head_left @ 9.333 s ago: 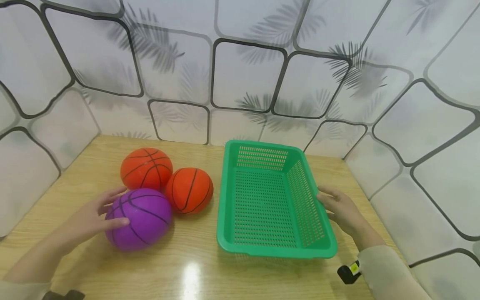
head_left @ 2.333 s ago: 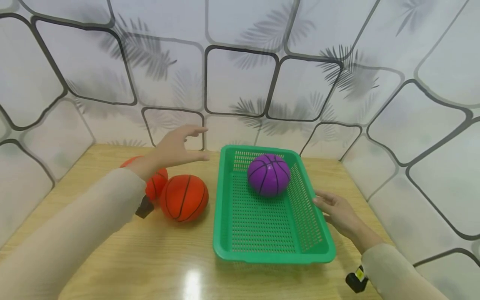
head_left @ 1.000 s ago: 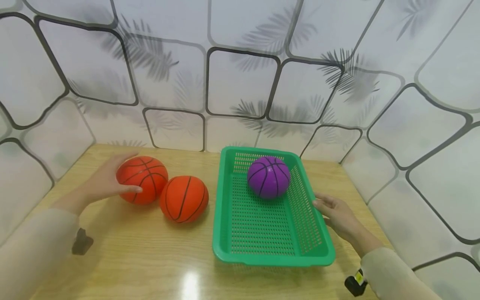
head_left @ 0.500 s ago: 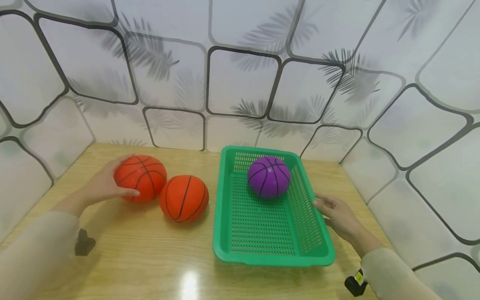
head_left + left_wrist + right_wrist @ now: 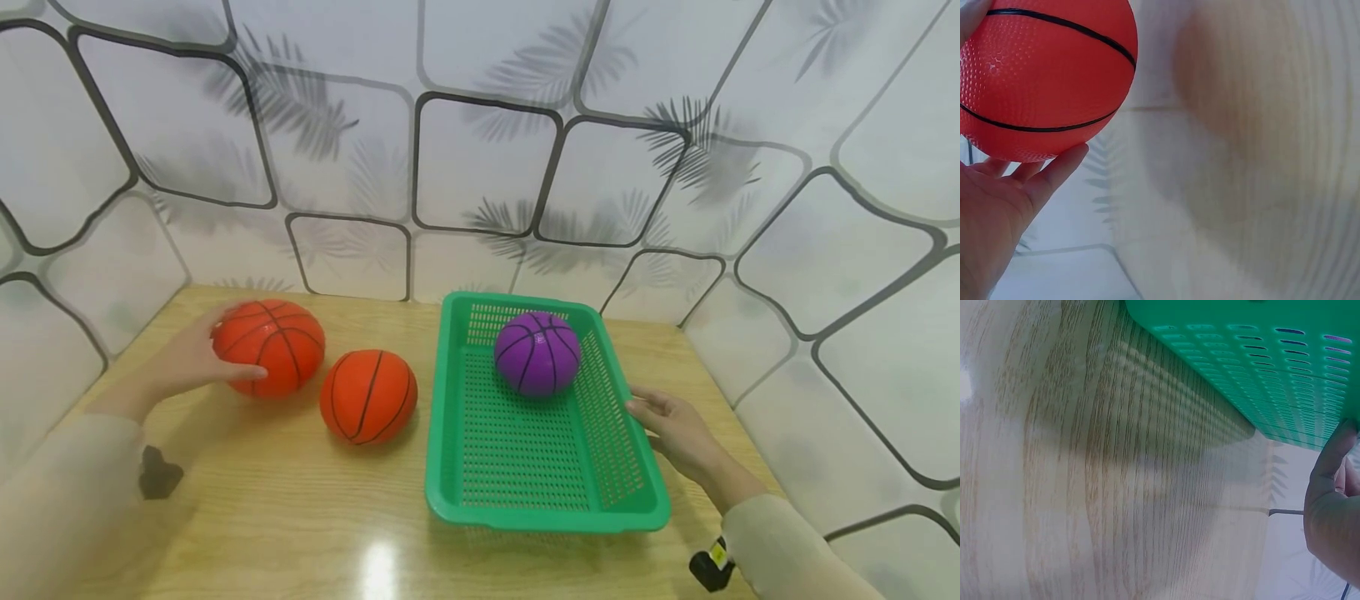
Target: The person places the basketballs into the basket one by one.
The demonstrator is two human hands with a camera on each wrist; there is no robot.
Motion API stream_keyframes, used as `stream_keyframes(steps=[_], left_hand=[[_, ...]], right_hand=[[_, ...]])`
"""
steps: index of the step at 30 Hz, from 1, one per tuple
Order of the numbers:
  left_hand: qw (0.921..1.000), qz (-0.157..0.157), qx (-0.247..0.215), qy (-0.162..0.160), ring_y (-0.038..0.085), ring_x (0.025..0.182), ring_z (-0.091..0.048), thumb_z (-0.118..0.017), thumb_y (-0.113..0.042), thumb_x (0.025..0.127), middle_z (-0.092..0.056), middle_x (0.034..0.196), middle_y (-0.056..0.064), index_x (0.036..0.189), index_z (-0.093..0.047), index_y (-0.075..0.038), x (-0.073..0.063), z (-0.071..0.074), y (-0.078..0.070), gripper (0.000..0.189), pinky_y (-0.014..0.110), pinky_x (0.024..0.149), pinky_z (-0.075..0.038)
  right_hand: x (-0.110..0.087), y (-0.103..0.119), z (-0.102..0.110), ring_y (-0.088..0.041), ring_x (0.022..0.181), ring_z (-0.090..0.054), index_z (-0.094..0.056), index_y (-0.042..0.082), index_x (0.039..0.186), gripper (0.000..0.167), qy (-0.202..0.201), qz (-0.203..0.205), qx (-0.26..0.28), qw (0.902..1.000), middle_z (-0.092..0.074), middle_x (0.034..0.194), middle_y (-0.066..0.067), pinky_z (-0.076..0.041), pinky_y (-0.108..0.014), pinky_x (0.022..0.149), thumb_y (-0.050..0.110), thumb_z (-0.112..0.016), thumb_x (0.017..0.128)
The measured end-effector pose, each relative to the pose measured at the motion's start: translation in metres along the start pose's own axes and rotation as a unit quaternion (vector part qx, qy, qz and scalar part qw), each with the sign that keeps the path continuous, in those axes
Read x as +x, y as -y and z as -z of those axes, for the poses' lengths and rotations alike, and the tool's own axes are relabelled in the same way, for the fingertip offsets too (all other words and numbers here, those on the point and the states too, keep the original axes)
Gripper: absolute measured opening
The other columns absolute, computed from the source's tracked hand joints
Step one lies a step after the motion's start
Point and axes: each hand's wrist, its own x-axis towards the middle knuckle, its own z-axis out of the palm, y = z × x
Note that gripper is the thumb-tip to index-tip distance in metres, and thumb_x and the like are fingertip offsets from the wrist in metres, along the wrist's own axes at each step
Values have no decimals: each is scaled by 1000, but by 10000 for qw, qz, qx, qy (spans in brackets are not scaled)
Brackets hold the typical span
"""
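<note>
On the left in the head view, my left hand [image 5: 180,360] grips an orange-red toy basketball [image 5: 273,350], thumb on the near side and fingers round its far left. The left wrist view shows this ball [image 5: 1047,75] held over the table, its shadow beside it. A second orange-red ball [image 5: 369,397] rests on the table to the right of the held one. The green plastic basket [image 5: 547,521] has a purple basketball [image 5: 537,354] at its far end. My right hand [image 5: 678,429] holds the basket's right rim; in the right wrist view its fingers [image 5: 1335,456] meet the perforated wall.
The wooden table [image 5: 300,508] meets patterned walls [image 5: 487,167] at the back and both sides. A dark wrist camera [image 5: 712,567] sits below the right sleeve, another [image 5: 160,473] below the left.
The purple ball went from the table into the basket earlier. My left hand then came back to the far-left orange-red ball and has shifted it up and left, away from the other. The right hand stays put.
</note>
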Motion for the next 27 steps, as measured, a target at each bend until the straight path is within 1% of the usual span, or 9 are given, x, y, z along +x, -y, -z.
stream_keyframes(steps=[3, 6, 8, 10, 13, 15, 20, 24, 27], left_hand=[[10000, -6, 32, 9, 54, 119, -36, -81, -29, 76, -30, 139, 36, 152, -10, -4, 1, 8, -3, 107, 68, 88, -40], [9998, -113, 101, -154, 53, 119, -36, -82, -27, 75, -30, 140, 34, 151, -16, -4, 4, 16, -8, 103, 67, 87, -41], [9995, -147, 72, -270, 52, 119, -36, -83, -24, 75, -33, 139, 33, 150, -19, -5, 6, 20, -13, 100, 67, 86, -42], [9994, -160, -40, -314, 52, 119, -36, -83, -21, 74, -33, 139, 31, 150, -21, -7, 8, 24, -19, 98, 67, 85, -42], [9996, -21, -86, -250, 52, 122, -33, -82, -22, 76, -33, 139, 32, 152, -16, -12, 11, 30, -29, 101, 68, 86, -41], [9996, -6, -127, -238, 51, 123, -32, -82, -23, 76, -32, 140, 32, 152, -15, -14, 14, 32, -36, 102, 68, 86, -41], [9989, -151, -364, -266, 48, 124, -34, -82, -20, 76, -32, 142, 28, 152, -16, -18, 24, 36, -54, 101, 65, 87, -42], [9990, -210, -334, -229, 46, 126, -33, -83, -24, 74, -33, 144, 25, 153, -16, -22, 33, 35, -72, 104, 65, 88, -42], [9990, -283, -283, -197, 46, 128, -32, -84, -26, 73, -33, 144, 24, 153, -16, -24, 39, 33, -87, 105, 66, 88, -41]], right_hand=[[0, 0, 0, -42, 130, -36, -24, 1, 149, 64, -6, 8, -25, 10000, -34, 143, -29, -36, -53, 101, 32, -50, 100], [0, 1, 0, -42, 130, -35, -24, 1, 149, 64, -13, 6, -23, 10000, -35, 143, -29, -36, -54, 101, 32, -50, 100], [0, 1, 0, -42, 131, -35, -24, 1, 149, 64, -16, 0, -15, 10000, -34, 143, -29, -35, -54, 102, 32, -50, 100], [0, 1, 0, -42, 131, -35, -24, 1, 149, 64, -15, -10, 5, 10000, -34, 143, -29, -35, -54, 102, 32, -50, 100], [0, 1, 0, -42, 131, -35, -24, 1, 149, 64, -1, -20, 20, 10000, -34, 143, -29, -34, -54, 102, 32, -50, 100], [1, 1, 0, -42, 131, -34, -24, 1, 149, 64, 3, -21, 14, 10000, -34, 143, -29, -34, -55, 102, 32, -50, 100], [0, 1, 0, -41, 130, -36, -25, 1, 149, 63, 5, -1, 8, 10000, -35, 143, -29, -36, -53, 101, 32, -50, 100], [0, 1, 0, -41, 129, -38, -25, 1, 149, 63, 30, 14, 65, 10000, -36, 143, -29, -37, -52, 101, 31, -50, 100], [0, 1, 0, -41, 130, -36, -25, 1, 149, 63, 38, 8, 70, 10000, -35, 143, -29, -36, -53, 101, 31, -50, 100]])
